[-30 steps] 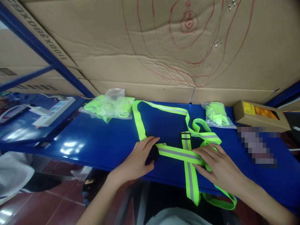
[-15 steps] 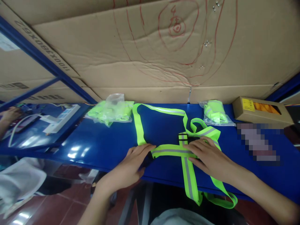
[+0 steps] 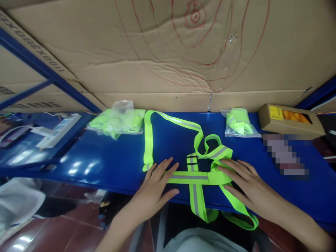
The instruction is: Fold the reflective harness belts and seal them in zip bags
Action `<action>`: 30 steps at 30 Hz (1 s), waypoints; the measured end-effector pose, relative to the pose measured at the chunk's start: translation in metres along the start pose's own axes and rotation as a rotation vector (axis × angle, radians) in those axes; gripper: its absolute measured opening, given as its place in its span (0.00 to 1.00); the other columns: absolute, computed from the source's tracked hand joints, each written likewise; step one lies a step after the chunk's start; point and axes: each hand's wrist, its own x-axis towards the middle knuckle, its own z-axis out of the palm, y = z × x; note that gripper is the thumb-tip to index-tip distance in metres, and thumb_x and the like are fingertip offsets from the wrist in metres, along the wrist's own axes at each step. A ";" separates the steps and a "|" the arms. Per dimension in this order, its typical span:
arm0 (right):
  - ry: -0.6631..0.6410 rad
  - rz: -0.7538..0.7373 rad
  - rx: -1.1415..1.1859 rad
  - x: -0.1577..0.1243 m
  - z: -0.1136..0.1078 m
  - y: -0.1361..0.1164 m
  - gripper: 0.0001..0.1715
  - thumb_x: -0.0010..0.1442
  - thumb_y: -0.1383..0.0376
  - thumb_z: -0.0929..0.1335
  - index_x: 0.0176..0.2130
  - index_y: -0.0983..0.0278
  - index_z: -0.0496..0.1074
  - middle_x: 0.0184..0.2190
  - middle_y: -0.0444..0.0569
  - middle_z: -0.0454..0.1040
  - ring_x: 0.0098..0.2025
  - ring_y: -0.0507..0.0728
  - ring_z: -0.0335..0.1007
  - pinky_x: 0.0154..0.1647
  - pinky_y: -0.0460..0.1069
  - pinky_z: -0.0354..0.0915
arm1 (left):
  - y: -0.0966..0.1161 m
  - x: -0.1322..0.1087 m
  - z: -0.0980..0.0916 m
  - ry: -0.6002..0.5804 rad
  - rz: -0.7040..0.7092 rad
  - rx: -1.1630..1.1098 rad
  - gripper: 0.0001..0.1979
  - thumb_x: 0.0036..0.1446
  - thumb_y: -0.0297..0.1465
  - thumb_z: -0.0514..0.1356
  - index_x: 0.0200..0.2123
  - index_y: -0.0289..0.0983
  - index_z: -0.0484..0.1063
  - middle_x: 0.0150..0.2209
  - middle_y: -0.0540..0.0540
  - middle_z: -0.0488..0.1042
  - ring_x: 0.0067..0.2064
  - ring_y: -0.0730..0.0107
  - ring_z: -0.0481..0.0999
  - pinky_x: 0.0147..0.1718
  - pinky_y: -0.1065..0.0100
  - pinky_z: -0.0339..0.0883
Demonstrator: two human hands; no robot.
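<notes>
Loosely, the left hand (image 3: 153,189) lies over one end of the crosswise strap (image 3: 193,177), its fingers spread and unclenched; the right hand (image 3: 243,178) curves over the other end, whether pinching it I cannot tell. The strap loops across the worktop (image 3: 105,164), partly overhanging the near edge. Beyond lie two bags (image 3: 240,120) and a box (image 3: 288,130).

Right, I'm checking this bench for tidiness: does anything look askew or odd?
Mainly the green strap: beside the right hand it curls into loops rather than lying flat, and parts hang over the front of the blue table. The cardboard behind is creased and marked with red rings.
</notes>
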 end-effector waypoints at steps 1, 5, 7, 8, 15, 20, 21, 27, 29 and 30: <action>-0.020 0.023 0.024 -0.001 -0.001 0.000 0.34 0.74 0.56 0.64 0.73 0.52 0.53 0.72 0.51 0.59 0.73 0.65 0.53 0.69 0.67 0.58 | -0.001 0.002 0.005 -0.007 0.026 0.011 0.34 0.72 0.44 0.52 0.76 0.50 0.41 0.76 0.42 0.48 0.75 0.50 0.51 0.71 0.42 0.47; -0.074 0.133 0.133 -0.006 -0.003 -0.005 0.42 0.71 0.51 0.65 0.75 0.49 0.45 0.76 0.51 0.50 0.75 0.69 0.47 0.69 0.70 0.57 | -0.012 0.002 0.019 0.045 0.058 0.073 0.32 0.74 0.42 0.51 0.75 0.49 0.44 0.75 0.44 0.51 0.75 0.52 0.52 0.72 0.44 0.45; -0.051 0.217 0.167 -0.008 0.001 -0.009 0.45 0.69 0.49 0.66 0.75 0.49 0.43 0.76 0.52 0.46 0.76 0.71 0.45 0.68 0.70 0.58 | -0.010 0.002 0.022 0.101 0.051 0.079 0.31 0.73 0.42 0.52 0.74 0.48 0.49 0.75 0.43 0.53 0.74 0.51 0.54 0.72 0.44 0.45; -0.029 0.259 0.177 -0.008 0.004 -0.012 0.46 0.69 0.49 0.66 0.75 0.50 0.41 0.76 0.53 0.46 0.76 0.72 0.45 0.68 0.71 0.58 | -0.006 0.003 0.022 0.134 0.049 0.072 0.31 0.72 0.42 0.53 0.74 0.47 0.51 0.74 0.42 0.54 0.74 0.51 0.55 0.71 0.44 0.45; 0.125 0.395 0.230 -0.003 0.022 -0.033 0.42 0.69 0.56 0.67 0.73 0.50 0.44 0.74 0.56 0.47 0.75 0.70 0.44 0.68 0.70 0.56 | 0.031 0.030 0.028 0.267 0.076 -0.187 0.22 0.70 0.40 0.58 0.63 0.39 0.67 0.54 0.40 0.75 0.55 0.54 0.73 0.58 0.51 0.61; 0.247 0.457 0.267 -0.008 0.023 -0.029 0.32 0.66 0.63 0.66 0.65 0.53 0.54 0.67 0.59 0.54 0.72 0.70 0.52 0.64 0.68 0.61 | 0.018 0.039 0.028 0.178 -0.047 -0.515 0.10 0.68 0.37 0.60 0.49 0.41 0.74 0.40 0.46 0.75 0.43 0.61 0.72 0.45 0.61 0.63; 0.284 0.471 0.269 -0.010 0.024 -0.025 0.31 0.65 0.63 0.66 0.64 0.54 0.55 0.66 0.60 0.55 0.69 0.70 0.56 0.63 0.68 0.63 | 0.014 0.039 0.027 0.157 -0.047 -0.597 0.08 0.68 0.36 0.60 0.47 0.41 0.75 0.40 0.47 0.75 0.43 0.63 0.72 0.45 0.63 0.62; 0.334 0.504 0.306 -0.010 0.022 -0.010 0.31 0.63 0.64 0.65 0.63 0.56 0.57 0.63 0.60 0.59 0.52 0.64 0.73 0.56 0.64 0.69 | -0.004 0.030 0.021 0.176 -0.058 -1.057 0.09 0.67 0.38 0.61 0.39 0.38 0.72 0.38 0.48 0.71 0.39 0.69 0.70 0.39 0.70 0.62; 0.294 0.509 0.298 -0.003 0.020 -0.004 0.30 0.64 0.63 0.65 0.63 0.56 0.58 0.60 0.59 0.64 0.53 0.65 0.73 0.56 0.64 0.68 | -0.006 0.030 0.022 0.197 -0.049 -1.105 0.09 0.68 0.38 0.61 0.39 0.38 0.71 0.39 0.48 0.70 0.40 0.70 0.70 0.39 0.71 0.61; 0.272 0.515 0.295 0.001 0.019 -0.001 0.29 0.64 0.63 0.65 0.62 0.56 0.58 0.59 0.58 0.67 0.53 0.65 0.74 0.55 0.64 0.68 | -0.006 0.032 0.022 0.198 -0.039 -1.124 0.09 0.68 0.39 0.60 0.40 0.38 0.71 0.40 0.48 0.70 0.41 0.69 0.70 0.40 0.71 0.61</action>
